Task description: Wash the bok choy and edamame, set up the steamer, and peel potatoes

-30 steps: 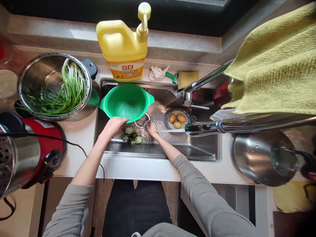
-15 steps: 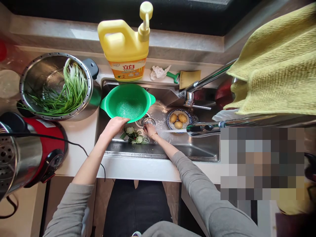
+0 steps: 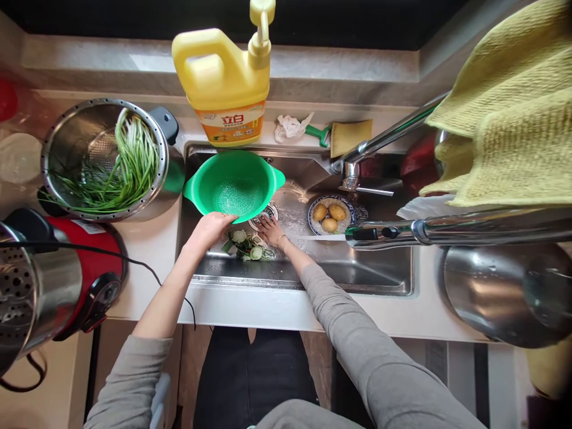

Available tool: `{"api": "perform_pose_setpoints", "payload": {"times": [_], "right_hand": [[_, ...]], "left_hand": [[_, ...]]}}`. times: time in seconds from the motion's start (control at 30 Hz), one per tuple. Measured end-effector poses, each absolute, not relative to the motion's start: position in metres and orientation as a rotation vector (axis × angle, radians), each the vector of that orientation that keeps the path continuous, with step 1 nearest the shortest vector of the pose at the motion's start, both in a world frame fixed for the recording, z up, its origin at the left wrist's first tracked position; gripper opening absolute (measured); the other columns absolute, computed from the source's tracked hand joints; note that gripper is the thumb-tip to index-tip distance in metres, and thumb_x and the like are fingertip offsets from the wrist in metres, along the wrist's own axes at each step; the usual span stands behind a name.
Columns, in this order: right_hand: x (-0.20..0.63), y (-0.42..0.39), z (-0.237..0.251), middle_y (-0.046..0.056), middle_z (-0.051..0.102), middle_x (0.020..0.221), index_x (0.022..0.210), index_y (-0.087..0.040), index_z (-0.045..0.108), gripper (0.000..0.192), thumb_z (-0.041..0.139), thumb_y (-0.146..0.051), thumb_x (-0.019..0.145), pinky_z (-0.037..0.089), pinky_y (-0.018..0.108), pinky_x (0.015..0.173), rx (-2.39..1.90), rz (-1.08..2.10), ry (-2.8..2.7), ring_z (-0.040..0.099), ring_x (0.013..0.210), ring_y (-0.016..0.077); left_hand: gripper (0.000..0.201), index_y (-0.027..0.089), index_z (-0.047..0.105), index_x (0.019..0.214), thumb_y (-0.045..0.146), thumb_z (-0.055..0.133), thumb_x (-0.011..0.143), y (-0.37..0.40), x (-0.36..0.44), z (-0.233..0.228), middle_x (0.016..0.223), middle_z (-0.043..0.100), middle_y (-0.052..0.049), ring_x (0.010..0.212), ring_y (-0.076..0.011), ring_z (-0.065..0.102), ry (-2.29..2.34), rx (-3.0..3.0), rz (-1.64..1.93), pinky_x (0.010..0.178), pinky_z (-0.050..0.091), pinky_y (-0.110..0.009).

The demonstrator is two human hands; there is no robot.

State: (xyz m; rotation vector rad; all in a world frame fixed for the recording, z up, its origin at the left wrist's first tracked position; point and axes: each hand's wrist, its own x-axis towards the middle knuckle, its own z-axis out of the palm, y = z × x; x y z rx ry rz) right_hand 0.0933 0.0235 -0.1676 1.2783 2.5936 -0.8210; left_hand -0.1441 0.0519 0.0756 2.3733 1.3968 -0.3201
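Note:
My left hand (image 3: 209, 230) is closed on the near rim of a green colander (image 3: 235, 185), which is tilted over the left part of the steel sink (image 3: 304, 274). Water drops cling to the colander's perforated bottom. Beside it, my right hand (image 3: 271, 231) lies flat with fingers apart over the round metal drain strainer (image 3: 269, 213), partly covering it. Green-and-white vegetable trimmings (image 3: 247, 244) rest on the sink floor between my hands. To the right, a blue-rimmed plate (image 3: 311, 223) holds three potatoes (image 3: 335, 212).
Water runs from the chrome faucet (image 3: 379, 233) across the sink. A steel pot (image 3: 172, 193) with green onions (image 3: 129, 161) and a red appliance (image 3: 96, 256) stand left. Behind is a yellow detergent jug (image 3: 230, 89). At right are a steel vessel (image 3: 496, 292) and a hanging yellow towel (image 3: 500, 119).
My right hand held a round metal strainer by the drain; now it is spread flat over the drain. My left hand keeps its grip on the colander. The view has shifted slightly.

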Motion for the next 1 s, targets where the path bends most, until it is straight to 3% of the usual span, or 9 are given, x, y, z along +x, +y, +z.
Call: {"api": "perform_pose_setpoints", "payload": {"times": [0.17,0.4,0.53,0.63,0.77,0.87,1.0], "right_hand": [[0.092,0.023,-0.168,0.012,0.031,0.156,0.147,-0.018,0.039,0.048,0.037,-0.027,0.1,0.006,0.058,0.118,1.367,-0.903,2.546,0.02,0.148,0.0278],[0.097,0.028,-0.167,0.013,0.026,0.158,0.147,-0.017,0.038,0.057,0.048,-0.036,0.095,0.004,0.053,0.118,1.302,-0.949,2.552,0.018,0.148,0.0275],[0.105,0.034,-0.159,0.015,0.033,0.155,0.147,-0.009,0.038,0.053,0.038,-0.023,0.095,0.017,0.04,0.119,1.405,-0.957,2.516,0.026,0.145,0.0226],[0.096,0.042,-0.152,0.018,0.048,0.144,0.142,-0.008,0.044,0.049,0.033,-0.019,0.095,0.028,0.041,0.112,1.639,-0.894,2.377,0.039,0.135,0.0263],[0.071,0.06,-0.15,0.018,0.065,0.119,0.13,-0.013,0.056,0.04,0.039,-0.025,0.096,0.038,0.041,0.1,1.851,-0.874,2.113,0.056,0.115,0.0284],[0.063,0.072,-0.155,0.018,0.069,0.111,0.13,-0.011,0.055,0.038,0.044,-0.022,0.095,0.042,0.037,0.094,1.868,-0.907,2.062,0.062,0.105,0.0271],[0.066,0.075,-0.162,0.015,0.067,0.119,0.125,-0.013,0.058,0.034,0.041,-0.018,0.095,0.044,0.031,0.091,1.847,-0.962,2.119,0.061,0.109,0.024]], "left_hand": [[0.039,0.02,0.067,0.117,0.007,0.053,0.083,0.052,-0.145,0.073,0.085,0.073,-0.008,0.083,-0.0182,0.068,1.38,2.384,-0.322,0.071,0.048,-0.024],[0.042,0.019,0.067,0.118,0.005,0.051,0.082,0.051,-0.147,0.069,0.091,0.073,-0.009,0.083,-0.0191,0.068,1.38,2.38,-0.299,0.069,0.048,-0.025],[0.044,0.02,0.067,0.12,0.005,0.049,0.083,0.051,-0.147,0.07,0.09,0.073,-0.009,0.082,-0.0186,0.068,1.393,2.373,-0.28,0.067,0.047,-0.024],[0.045,0.02,0.066,0.121,0.005,0.049,0.083,0.051,-0.147,0.069,0.092,0.074,-0.009,0.083,-0.0183,0.068,1.395,2.368,-0.279,0.068,0.048,-0.024],[0.043,0.02,0.067,0.119,0.005,0.048,0.083,0.051,-0.146,0.068,0.091,0.074,-0.01,0.083,-0.0186,0.068,1.416,2.371,-0.287,0.068,0.048,-0.024],[0.043,0.02,0.067,0.118,0.005,0.047,0.084,0.05,-0.146,0.067,0.09,0.074,-0.009,0.082,-0.0182,0.068,1.425,2.389,-0.258,0.069,0.049,-0.024],[0.039,0.019,0.068,0.114,0.006,0.047,0.084,0.049,-0.149,0.063,0.086,0.073,-0.008,0.081,-0.0183,0.068,1.405,2.401,-0.225,0.069,0.048,-0.024]]}}
